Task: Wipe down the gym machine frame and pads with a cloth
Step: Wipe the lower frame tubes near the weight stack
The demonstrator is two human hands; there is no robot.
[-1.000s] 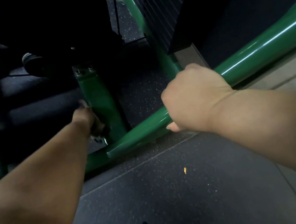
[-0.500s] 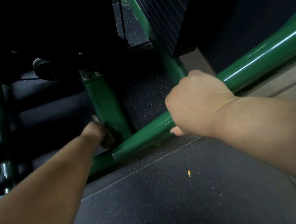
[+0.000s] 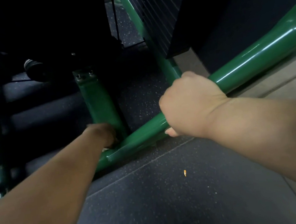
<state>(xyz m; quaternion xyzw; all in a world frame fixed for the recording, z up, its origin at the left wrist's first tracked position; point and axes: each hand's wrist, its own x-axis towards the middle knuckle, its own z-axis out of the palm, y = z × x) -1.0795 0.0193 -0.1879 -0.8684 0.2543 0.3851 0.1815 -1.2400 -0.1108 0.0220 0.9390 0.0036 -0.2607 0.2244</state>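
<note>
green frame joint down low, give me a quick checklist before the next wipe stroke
1. Right hand braced on the slanted green tube: ok, fingers wrapped round it.
2. Left hand at the foot of the short upright post: ok.
3. Cloth in the left hand: cannot tell, only a pale scrap shows under it.
4. Joint surface wiped clean: cannot tell, too dark.
5. Floor beside the frame: not ok, a small orange scrap lies there.

Left hand blurred at frame joint

I cannot tell my left hand [image 3: 101, 136] grip; only a pale scrap of cloth [image 3: 107, 148] shows, and darkness hides the machine's upper parts.
</note>
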